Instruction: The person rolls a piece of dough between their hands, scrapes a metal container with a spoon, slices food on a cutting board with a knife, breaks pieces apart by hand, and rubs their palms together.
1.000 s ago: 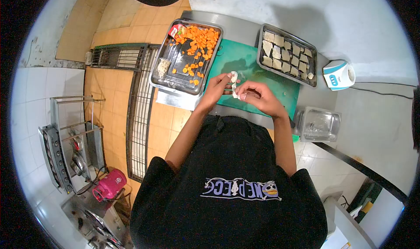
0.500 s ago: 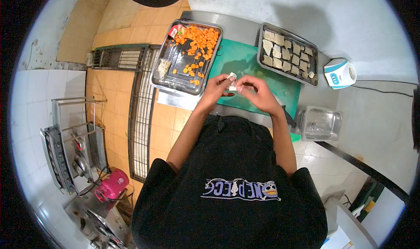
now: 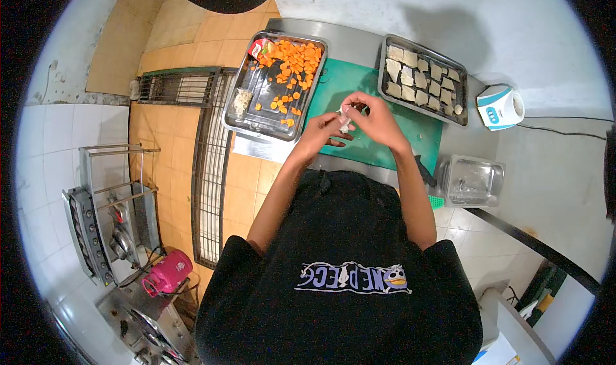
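Note:
My left hand and my right hand meet above the green cutting board. Between their fingertips is a small whitish, crumpled-looking piece, too small to identify. My right thumb and fingers pinch its upper end, while the left fingers are closed at its lower side. To the left lies a metal tray with sliced carrots, a red packet and a clear bag of pale bits. Another metal tray at the upper right carries flat pale pieces in rows.
A white and blue kitchen scale stands right of the far tray, its cable along the wall. Below it is a metal container. A dark-handled object lies by the board's right edge. A pink gas cylinder and stove are at lower left.
My right hand has risen slightly and turned, its fingers now above the whitish piece. The left hand has stayed nearly in place. Trays and board are unchanged.

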Tool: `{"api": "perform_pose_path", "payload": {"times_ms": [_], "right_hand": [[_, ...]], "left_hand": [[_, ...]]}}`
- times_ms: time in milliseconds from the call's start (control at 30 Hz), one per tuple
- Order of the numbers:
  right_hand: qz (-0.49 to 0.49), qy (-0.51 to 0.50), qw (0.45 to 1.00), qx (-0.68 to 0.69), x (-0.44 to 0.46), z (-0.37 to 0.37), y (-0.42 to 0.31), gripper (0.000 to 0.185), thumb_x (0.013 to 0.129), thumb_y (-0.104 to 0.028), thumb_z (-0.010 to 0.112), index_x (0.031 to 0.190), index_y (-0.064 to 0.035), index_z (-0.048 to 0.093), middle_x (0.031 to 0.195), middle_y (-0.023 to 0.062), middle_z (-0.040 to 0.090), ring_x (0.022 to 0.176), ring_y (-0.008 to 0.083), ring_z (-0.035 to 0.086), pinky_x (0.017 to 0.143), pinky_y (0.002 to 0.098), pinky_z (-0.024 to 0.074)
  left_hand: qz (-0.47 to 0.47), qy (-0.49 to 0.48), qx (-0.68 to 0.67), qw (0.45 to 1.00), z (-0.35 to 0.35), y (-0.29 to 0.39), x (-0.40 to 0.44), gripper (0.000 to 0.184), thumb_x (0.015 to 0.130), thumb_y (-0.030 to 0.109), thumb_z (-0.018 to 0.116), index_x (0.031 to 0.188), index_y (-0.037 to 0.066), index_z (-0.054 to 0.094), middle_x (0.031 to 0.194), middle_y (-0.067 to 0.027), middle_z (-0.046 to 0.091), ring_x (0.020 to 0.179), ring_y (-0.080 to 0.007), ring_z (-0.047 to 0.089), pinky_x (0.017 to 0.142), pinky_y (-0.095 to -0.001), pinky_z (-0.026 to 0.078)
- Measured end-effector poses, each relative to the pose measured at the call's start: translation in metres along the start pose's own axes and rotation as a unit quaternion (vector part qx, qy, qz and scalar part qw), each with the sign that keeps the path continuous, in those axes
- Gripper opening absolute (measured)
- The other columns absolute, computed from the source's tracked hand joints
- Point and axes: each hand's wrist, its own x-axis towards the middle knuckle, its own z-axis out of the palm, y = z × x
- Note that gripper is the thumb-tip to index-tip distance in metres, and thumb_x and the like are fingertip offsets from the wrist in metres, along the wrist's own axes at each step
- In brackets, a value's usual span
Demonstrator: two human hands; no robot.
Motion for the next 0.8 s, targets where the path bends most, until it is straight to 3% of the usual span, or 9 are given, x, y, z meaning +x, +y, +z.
{"api": "perform_pose_path", "payload": {"times_ms": [33, 133, 367, 433, 533, 667, 800], "right_hand": [[-0.025, -0.002, 1.000, -0.012, 0.002, 0.000, 0.005, 0.020, 0.095, -0.020, 0.066, 0.099, -0.0007, 0.069, 0.088, 0.0064, 0.072, 0.080, 0.0123, 0.067, 0.072, 0.0321, 0.0542], [-0.030, 0.004, 0.998, -0.056, 0.007, -0.002, 0.021, 0.024, 0.094, -0.022, 0.066, 0.101, 0.0002, 0.071, 0.091, 0.0106, 0.074, 0.081, 0.0176, 0.069, 0.074, 0.0341, 0.0547], [0.041, 0.028, 0.991, -0.124, -0.009, -0.002, 0.012, 0.031, 0.093, -0.025, 0.069, 0.115, -0.0044, 0.072, 0.108, 0.0147, 0.074, 0.092, 0.0247, 0.071, 0.081, 0.0342, 0.0548], [-0.038, 0.040, 0.998, -0.027, -0.014, 0.001, 0.014, 0.034, 0.092, -0.025, 0.072, 0.120, -0.0064, 0.071, 0.117, 0.0143, 0.072, 0.099, 0.0259, 0.070, 0.083, 0.0363, 0.0552], [-0.072, -0.025, 0.996, -0.051, -0.017, -0.002, 0.015, 0.038, 0.089, -0.023, 0.075, 0.123, -0.0078, 0.069, 0.122, 0.0131, 0.070, 0.104, 0.0264, 0.069, 0.085, 0.0381, 0.0553], [-0.102, 0.001, 0.994, -0.050, -0.019, -0.001, 0.016, 0.037, 0.087, -0.021, 0.076, 0.121, -0.0075, 0.071, 0.119, 0.0128, 0.070, 0.105, 0.0277, 0.069, 0.088, 0.0381, 0.0549], [-0.127, -0.024, 0.990, -0.053, -0.015, -0.001, 0.026, 0.031, 0.085, -0.018, 0.077, 0.113, -0.0063, 0.074, 0.114, 0.0127, 0.072, 0.106, 0.0293, 0.069, 0.091, 0.0383, 0.0542]], "left_hand": [[0.015, -0.009, 0.056, 0.998, 0.000, -0.002, 0.001, 0.043, 0.102, 0.042, 0.058, 0.123, 0.004, 0.063, 0.113, -0.0075, 0.072, 0.097, -0.0220, 0.072, 0.080, -0.0332, 0.057], [0.013, -0.012, 0.046, 0.999, -0.002, -0.005, 0.002, 0.038, 0.100, 0.037, 0.064, 0.121, 0.005, 0.065, 0.112, -0.0059, 0.073, 0.097, -0.0199, 0.072, 0.079, -0.0330, 0.057], [0.020, -0.008, 0.053, 0.998, -0.007, -0.006, 0.001, 0.034, 0.102, 0.035, 0.062, 0.122, 0.007, 0.065, 0.113, -0.0047, 0.073, 0.096, -0.0187, 0.072, 0.079, -0.0327, 0.058], [0.029, -0.013, 0.060, 0.998, -0.008, -0.003, 0.001, 0.034, 0.102, 0.035, 0.062, 0.122, 0.007, 0.065, 0.114, -0.0043, 0.072, 0.097, -0.0186, 0.072, 0.079, -0.0321, 0.058], [0.027, -0.021, 0.076, 0.997, -0.008, 0.003, -0.002, 0.030, 0.103, 0.024, 0.060, 0.124, 0.003, 0.063, 0.116, -0.0048, 0.070, 0.102, -0.0180, 0.070, 0.078, -0.0330, 0.058], [0.030, -0.045, 0.065, 0.996, -0.009, 0.013, -0.010, 0.034, 0.101, 0.021, 0.061, 0.129, 0.003, 0.061, 0.119, -0.0054, 0.068, 0.106, -0.0191, 0.069, 0.078, -0.0340, 0.058], [-0.003, -0.080, 0.004, 0.997, -0.007, 0.023, -0.016, 0.047, 0.097, 0.028, 0.064, 0.135, 0.001, 0.057, 0.123, -0.0078, 0.066, 0.112, -0.0233, 0.069, 0.078, -0.0361, 0.059]]}}
